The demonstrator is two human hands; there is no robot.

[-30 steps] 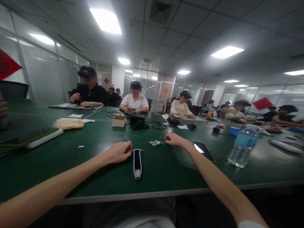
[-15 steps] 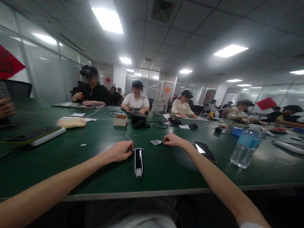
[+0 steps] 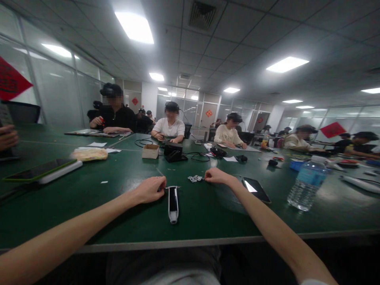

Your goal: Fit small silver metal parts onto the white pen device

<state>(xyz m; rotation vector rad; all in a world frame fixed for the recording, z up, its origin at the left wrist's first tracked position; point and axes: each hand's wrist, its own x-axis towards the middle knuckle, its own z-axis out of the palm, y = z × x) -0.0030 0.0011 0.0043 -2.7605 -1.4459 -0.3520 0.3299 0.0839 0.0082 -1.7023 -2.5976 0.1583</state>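
Black-and-white handheld device (image 3: 173, 205) lies on the green table (image 3: 208, 223), long axis pointing straight at you, white end nearest; your left hand (image 3: 149, 190), loosely curled, sits at its far end, grip unclear, while your right hand (image 3: 217, 176), half-curled and empty, rests beside small metal brackets (image 3: 195, 179).

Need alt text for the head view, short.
Two bare hands rest on a green table: the left hand beside a black and white gadget, the right hand by small metal pieces and a phone. A co-worker in a white shirt sits across the table.
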